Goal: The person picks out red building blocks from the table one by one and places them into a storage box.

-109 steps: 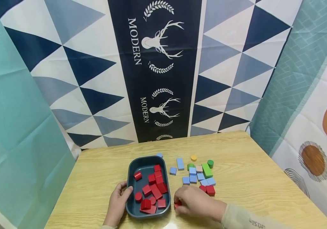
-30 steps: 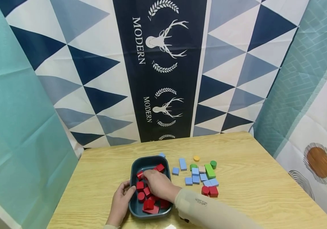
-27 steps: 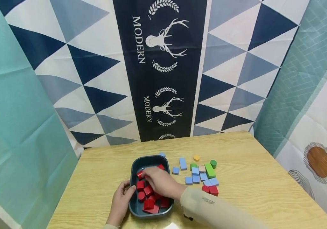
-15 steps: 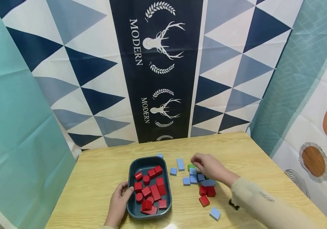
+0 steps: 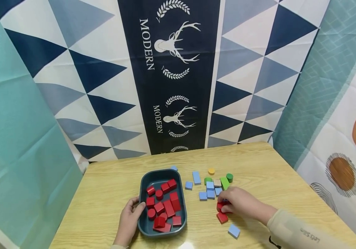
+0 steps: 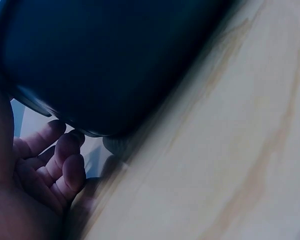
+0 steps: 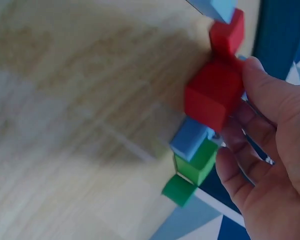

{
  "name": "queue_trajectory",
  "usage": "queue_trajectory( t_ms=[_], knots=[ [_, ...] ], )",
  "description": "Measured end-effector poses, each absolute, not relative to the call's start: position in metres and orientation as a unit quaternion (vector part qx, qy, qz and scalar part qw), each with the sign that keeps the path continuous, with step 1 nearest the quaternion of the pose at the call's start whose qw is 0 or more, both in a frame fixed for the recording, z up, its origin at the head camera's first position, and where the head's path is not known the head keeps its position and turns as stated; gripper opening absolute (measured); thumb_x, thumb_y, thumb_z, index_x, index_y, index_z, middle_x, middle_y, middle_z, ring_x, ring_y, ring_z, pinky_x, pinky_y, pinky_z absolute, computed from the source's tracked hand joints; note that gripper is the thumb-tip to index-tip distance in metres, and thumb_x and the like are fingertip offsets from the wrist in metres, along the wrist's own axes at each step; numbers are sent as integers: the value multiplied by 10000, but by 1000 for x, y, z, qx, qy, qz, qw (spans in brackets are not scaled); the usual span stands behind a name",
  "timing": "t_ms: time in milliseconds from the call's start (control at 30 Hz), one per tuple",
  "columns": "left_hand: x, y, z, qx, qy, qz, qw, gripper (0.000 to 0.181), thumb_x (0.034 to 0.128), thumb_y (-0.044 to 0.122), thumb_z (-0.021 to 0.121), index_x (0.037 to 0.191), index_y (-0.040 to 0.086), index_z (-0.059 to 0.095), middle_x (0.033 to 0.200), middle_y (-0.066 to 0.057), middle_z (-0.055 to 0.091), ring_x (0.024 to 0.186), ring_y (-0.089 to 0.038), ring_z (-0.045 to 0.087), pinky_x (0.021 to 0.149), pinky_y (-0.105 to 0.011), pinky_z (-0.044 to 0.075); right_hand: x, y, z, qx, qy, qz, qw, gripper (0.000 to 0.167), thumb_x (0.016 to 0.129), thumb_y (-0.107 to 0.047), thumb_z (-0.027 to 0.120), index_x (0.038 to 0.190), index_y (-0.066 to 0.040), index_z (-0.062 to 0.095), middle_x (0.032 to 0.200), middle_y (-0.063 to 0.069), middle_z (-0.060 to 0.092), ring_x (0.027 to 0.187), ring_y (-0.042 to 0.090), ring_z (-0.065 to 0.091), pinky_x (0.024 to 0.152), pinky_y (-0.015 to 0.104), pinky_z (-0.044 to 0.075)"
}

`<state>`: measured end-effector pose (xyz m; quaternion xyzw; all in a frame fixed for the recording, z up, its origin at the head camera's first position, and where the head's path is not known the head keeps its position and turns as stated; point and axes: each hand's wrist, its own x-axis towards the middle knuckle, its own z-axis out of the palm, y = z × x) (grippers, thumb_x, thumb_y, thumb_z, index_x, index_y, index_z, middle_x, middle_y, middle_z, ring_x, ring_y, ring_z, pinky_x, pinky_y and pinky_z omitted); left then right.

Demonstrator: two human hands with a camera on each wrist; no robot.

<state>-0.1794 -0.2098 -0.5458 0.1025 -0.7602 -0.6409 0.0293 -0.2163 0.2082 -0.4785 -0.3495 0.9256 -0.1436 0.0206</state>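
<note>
A dark teal tray (image 5: 185, 209) with several red blocks (image 5: 169, 209) inside stands in front of me. My left hand (image 5: 128, 221) holds its left side, thumb at the rim and fingers curled against the outer wall. Right of the tray, my right hand (image 5: 243, 202) is down at a small group of red blocks. In the right wrist view, thumb and fingers close about a red cube-shaped block (image 7: 212, 95); the far contact is hidden. Another flat red block (image 5: 222, 218) lies just nearer, and a blue block (image 5: 234, 231) lies nearer still.
Beyond the right hand sit several blue blocks (image 5: 210, 194), green ones (image 5: 224, 183), a plain wood block (image 5: 217, 183) and a yellow disc (image 5: 211, 171). Separate blue blocks (image 5: 196, 178) lie between these and the tray. A patterned cloth (image 5: 178, 86) hangs behind the table.
My right hand was inside the tray a second ago, then above the far blocks. Now it has come down and nearer, to the red blocks. The left hand has stayed at the tray.
</note>
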Motion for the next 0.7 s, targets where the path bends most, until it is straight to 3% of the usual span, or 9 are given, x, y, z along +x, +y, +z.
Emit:
queue_trajectory(
  t_ms=[200,500,700],
  knots=[
    [-180,-209,-546,102,-758,-644,28,505,1056,320,650,1440,-1,587,1366,-209,678,1024,-177,685,782,-237,606,-214,203,-482,-373,919,-130,-20,133,905,-197,860,939,-242,739,862,-177,673,777,-23,484,701,252,483],
    [-180,-208,-547,98,-752,-651,23,492,1059,310,651,1436,1,588,1335,-196,688,1005,-172,675,776,-246,610,-213,193,-476,-365,922,-129,-23,131,913,-183,847,948,-240,735,893,-158,697,809,-9,546,720,262,533],
    [-180,-210,-549,102,-754,-649,24,489,1061,312,648,1435,2,589,1308,-190,690,988,-168,664,767,-244,608,-215,176,-455,-344,924,-163,-48,101,941,-212,824,994,-233,741,947,-119,719,865,99,618,750,290,549]
  ],
)
